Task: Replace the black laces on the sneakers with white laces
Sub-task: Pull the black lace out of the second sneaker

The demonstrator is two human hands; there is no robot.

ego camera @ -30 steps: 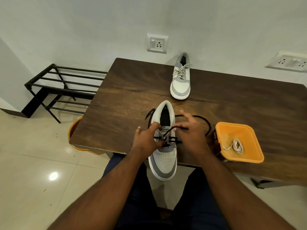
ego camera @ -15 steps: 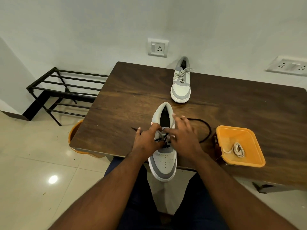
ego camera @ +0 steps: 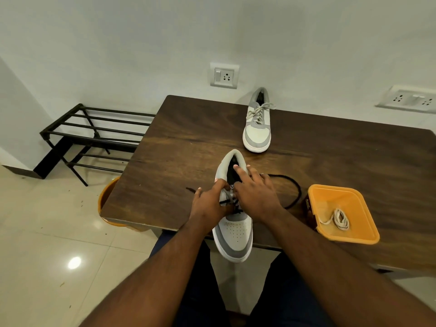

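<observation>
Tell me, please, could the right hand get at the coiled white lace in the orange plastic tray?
Probably yes: the coiled white lace lies uncovered in the open orange plastic tray, just beside the right hand.

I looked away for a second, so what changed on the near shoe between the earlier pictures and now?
The right hand moved up the near sneaker, its fingers now reaching over the opening. The black lace loop on the left shrank to a short tail. The left hand stayed at the eyelets. The far sneaker, orange tray and white lace stayed put.
</observation>
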